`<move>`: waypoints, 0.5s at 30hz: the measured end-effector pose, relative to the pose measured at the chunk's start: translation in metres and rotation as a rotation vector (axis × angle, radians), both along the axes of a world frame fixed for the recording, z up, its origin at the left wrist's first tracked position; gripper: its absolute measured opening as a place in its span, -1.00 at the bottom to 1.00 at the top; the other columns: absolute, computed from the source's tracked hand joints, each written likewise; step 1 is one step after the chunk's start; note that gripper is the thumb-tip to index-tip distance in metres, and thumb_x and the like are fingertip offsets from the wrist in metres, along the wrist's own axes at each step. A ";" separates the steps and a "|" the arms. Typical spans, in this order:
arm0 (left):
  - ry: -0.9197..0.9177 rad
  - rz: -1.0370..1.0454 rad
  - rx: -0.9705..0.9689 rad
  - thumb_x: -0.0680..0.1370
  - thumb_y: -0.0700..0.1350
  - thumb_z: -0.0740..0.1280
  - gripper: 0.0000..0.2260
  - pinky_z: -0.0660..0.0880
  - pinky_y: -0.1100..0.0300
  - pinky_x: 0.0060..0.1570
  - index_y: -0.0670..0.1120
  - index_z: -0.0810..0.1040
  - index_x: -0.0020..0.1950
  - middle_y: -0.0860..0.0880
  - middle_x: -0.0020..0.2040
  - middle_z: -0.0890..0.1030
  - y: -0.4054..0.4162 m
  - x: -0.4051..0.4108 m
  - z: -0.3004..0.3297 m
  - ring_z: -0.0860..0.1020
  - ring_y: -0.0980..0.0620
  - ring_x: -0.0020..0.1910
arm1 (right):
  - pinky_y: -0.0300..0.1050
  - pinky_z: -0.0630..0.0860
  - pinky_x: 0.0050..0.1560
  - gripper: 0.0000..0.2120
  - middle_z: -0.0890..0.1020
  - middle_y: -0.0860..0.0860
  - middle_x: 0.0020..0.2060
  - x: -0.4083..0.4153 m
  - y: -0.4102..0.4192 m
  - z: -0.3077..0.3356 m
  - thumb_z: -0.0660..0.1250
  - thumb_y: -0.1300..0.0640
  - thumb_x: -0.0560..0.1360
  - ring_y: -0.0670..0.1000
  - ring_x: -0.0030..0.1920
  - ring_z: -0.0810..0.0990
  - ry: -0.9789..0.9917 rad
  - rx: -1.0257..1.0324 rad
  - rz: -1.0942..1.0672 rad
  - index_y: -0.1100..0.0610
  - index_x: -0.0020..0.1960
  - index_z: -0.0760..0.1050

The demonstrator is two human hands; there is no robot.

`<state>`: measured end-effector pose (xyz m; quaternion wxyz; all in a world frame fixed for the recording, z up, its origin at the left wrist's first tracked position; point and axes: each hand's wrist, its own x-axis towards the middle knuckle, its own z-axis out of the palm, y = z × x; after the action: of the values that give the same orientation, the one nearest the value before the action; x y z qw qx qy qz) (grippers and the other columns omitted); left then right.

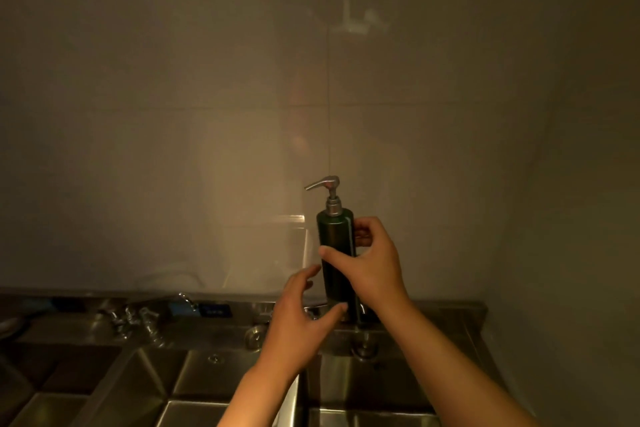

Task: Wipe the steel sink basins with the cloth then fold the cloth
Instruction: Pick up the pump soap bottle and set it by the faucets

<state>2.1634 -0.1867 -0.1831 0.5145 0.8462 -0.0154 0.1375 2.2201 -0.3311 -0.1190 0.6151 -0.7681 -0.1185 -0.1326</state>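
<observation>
My right hand (372,262) grips a tall dark green pump bottle (336,246) with a silver pump head, holding it upright above the sink's back ledge. My left hand (301,312) sits just below and left of the bottle with fingers spread, its thumb near the bottle's base; I cannot tell whether it touches. The steel sink basins lie below: the left basin (194,388) and the right basin (374,392). No cloth is in view.
Taps and fittings (145,317) stand on the steel back ledge at left, with a blue label (214,310) behind them. A drain knob (254,336) sits by the divider. A tiled wall (242,97) rises behind the sink. The light is dim.
</observation>
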 end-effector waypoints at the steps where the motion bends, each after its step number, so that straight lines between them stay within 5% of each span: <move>1: 0.005 0.010 -0.003 0.46 0.11 0.56 -0.31 0.41 0.53 0.06 0.24 0.33 0.51 0.31 0.41 0.41 0.002 -0.002 0.002 0.38 0.37 0.35 | -0.42 0.47 -0.08 -0.48 0.60 -0.21 0.07 -0.003 0.006 0.003 0.63 0.00 0.33 -0.31 0.05 0.56 -0.008 -0.003 0.014 -0.09 0.18 0.45; 6: -0.002 0.093 -0.051 0.45 0.03 0.58 -0.42 0.56 0.20 0.26 0.28 0.41 0.38 0.26 0.27 0.57 0.016 -0.014 0.007 0.53 0.30 0.27 | -0.43 0.47 -0.09 -0.47 0.61 -0.19 0.06 -0.015 0.029 0.010 0.64 -0.04 0.31 -0.33 0.03 0.56 -0.001 0.019 0.084 -0.08 0.18 0.46; 12: 0.025 0.170 -0.073 0.48 -0.02 0.57 -0.47 0.57 0.26 0.22 0.36 0.41 0.29 0.26 0.20 0.62 0.037 -0.040 0.004 0.56 0.34 0.22 | -0.35 0.47 0.01 -0.45 0.61 -0.20 0.07 -0.022 0.055 -0.002 0.64 -0.06 0.30 -0.32 0.05 0.56 0.020 0.016 0.198 -0.10 0.19 0.46; 15: 0.043 0.207 -0.081 0.48 -0.06 0.56 -0.49 0.58 0.24 0.22 0.28 0.45 0.32 0.23 0.18 0.63 0.055 -0.055 0.002 0.58 0.33 0.20 | -0.16 0.55 0.15 -0.47 0.62 -0.20 0.11 -0.024 0.072 -0.007 0.62 -0.09 0.34 -0.25 0.11 0.58 0.043 -0.004 0.310 -0.14 0.22 0.48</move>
<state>2.1081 -0.1312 -0.1810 0.5316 0.8246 0.0885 0.1723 2.1957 -0.2596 -0.1261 0.6290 -0.7446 -0.2225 -0.0193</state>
